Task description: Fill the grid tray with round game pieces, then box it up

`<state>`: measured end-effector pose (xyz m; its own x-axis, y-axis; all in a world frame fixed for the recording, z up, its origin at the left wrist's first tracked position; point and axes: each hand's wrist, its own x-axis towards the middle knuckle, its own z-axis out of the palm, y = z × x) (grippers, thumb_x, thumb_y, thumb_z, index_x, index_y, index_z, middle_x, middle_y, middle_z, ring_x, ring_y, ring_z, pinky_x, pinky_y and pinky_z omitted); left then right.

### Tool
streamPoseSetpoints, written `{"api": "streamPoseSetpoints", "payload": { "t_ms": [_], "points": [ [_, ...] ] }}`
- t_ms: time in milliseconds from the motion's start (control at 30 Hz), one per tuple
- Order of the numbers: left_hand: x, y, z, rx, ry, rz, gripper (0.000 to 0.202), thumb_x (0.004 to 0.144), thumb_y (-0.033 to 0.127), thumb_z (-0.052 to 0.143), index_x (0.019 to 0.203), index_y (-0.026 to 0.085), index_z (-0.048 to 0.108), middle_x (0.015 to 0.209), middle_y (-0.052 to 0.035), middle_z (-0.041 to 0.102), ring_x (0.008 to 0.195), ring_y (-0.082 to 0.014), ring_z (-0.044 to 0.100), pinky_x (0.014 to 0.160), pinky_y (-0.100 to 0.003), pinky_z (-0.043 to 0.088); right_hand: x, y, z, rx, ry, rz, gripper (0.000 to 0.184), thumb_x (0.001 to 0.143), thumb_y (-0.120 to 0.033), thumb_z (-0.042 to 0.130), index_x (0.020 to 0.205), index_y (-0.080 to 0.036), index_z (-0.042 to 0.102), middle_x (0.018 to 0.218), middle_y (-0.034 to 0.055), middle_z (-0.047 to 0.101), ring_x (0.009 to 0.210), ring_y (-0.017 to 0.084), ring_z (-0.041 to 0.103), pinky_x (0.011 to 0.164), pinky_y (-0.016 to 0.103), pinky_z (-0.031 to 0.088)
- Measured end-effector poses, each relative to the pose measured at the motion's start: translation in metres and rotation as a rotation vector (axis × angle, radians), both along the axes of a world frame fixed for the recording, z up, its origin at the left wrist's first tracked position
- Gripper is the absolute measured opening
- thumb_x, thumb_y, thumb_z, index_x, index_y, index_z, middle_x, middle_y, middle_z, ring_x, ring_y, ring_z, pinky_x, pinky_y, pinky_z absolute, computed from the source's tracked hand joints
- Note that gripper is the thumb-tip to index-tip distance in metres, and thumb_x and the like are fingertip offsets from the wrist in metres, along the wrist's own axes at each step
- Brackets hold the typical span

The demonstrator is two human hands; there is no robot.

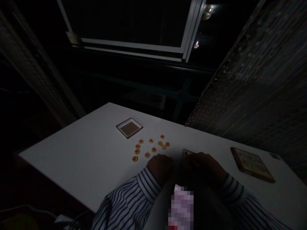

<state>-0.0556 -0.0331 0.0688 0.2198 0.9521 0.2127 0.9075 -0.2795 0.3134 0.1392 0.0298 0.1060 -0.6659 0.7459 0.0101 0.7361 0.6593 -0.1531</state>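
Eleven small round discs [153, 149] lie loose on the white surface [83, 150], nine showing red marks and two showing plain faces. They look light and stiff, probably wood or plastic, with smooth faces that may slide a little under a fingertip. Nothing about them suggests they are fragile. Being low and flat, each is best pinched across its rim, thumb on one side and fingers on the other; pressing on the top would more likely skid it along. The shallow box [189, 150] by the right hand [207, 167] appears rigid and is best taken by opposite side walls, kept level since round pieces seem to be inside.

The discs spread beyond the left hand [160, 167] and to its left, the closest just beside its fingers but apart from them. Those fingers are bent down toward the surface; I cannot tell whether they grip anything. The right fingers curl over the shallow box, and the darkness hides whether they clasp it or a piece in it. A shallow tray [129, 128] stands past the discs, well apart from both hands.
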Motion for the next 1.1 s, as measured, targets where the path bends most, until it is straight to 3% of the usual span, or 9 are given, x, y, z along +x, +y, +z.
{"api": "streamPoseSetpoints", "payload": {
  "t_ms": [333, 533, 767, 967, 1100],
  "points": [
    [-0.022, 0.047, -0.015, 0.206, -0.127, 0.157, 0.02, 0.075, 0.028, 0.044, 0.089, 0.018, 0.055, 0.09, -0.0063, 0.058, 0.086, -0.0191, 0.05, 0.079, -0.036, 0.037, -0.007, 0.01, 0.001, 0.018, -0.087, 0.024, 0.017, 0.072, -0.027, 0.045, 0.078, -0.019, 0.059, 0.074, 0.0049, 0.062, 0.063, 0.015, 0.056, 0.054, 0.023, 0.036],
    [-0.031, 0.047, -0.034, 0.199, -0.164, 0.216, 0.03, 0.071, 0.028, 0.049, 0.099, 0.018, 0.05, 0.102, -0.0069, 0.055, 0.096, -0.0205, 0.047, 0.086, -0.038, 0.034, -0.02, 0.024, -0.006, 0.06, -0.167, 0.097, 0.02, 0.076, -0.028, 0.043, 0.083, -0.017, 0.058, 0.08, 0.0064, 0.061, 0.07, 0.016, 0.054, 0.058, 0.025, 0.033],
    [-0.036, 0.05, -0.045, 0.155, -0.124, 0.24, 0.045, 0.065, 0.029, 0.056, 0.106, 0.015, 0.047, 0.109, -0.0099, 0.051, 0.103, -0.0235, 0.043, 0.088, -0.039, 0.032, -0.051, 0.039, -0.013, 0.092, -0.244, 0.132, 0.024, 0.08, -0.029, 0.038, 0.094, -0.019, 0.055, 0.092, 0.0063, 0.059, 0.084, 0.018, 0.051, 0.068, 0.03, 0.033],
    [-0.04, 0.055, -0.054, 0.176, -0.13, 0.198, 0.04, 0.067, 0.027, 0.053, 0.105, 0.016, 0.047, 0.109, -0.0101, 0.051, 0.102, -0.0225, 0.044, 0.088, -0.041, 0.033, -0.079, 0.05, -0.021, 0.087, -0.298, 0.158, 0.022, 0.077, -0.029, 0.043, 0.094, -0.02, 0.054, 0.088, 0.0052, 0.06, 0.084, 0.02, 0.051, 0.065, 0.03, 0.034],
    [-0.041, 0.054, -0.055, 0.207, -0.146, 0.239, 0.036, 0.07, 0.028, 0.049, 0.104, 0.016, 0.047, 0.107, -0.0101, 0.052, 0.1, -0.0221, 0.045, 0.087, -0.04, 0.034, -0.094, 0.056, -0.029, 0.099, -0.301, 0.192, 0.022, 0.079, -0.032, 0.039, 0.086, -0.02, 0.055, 0.085, 0.0044, 0.06, 0.082, 0.02, 0.051, 0.062, 0.03, 0.034]
  ]
}}
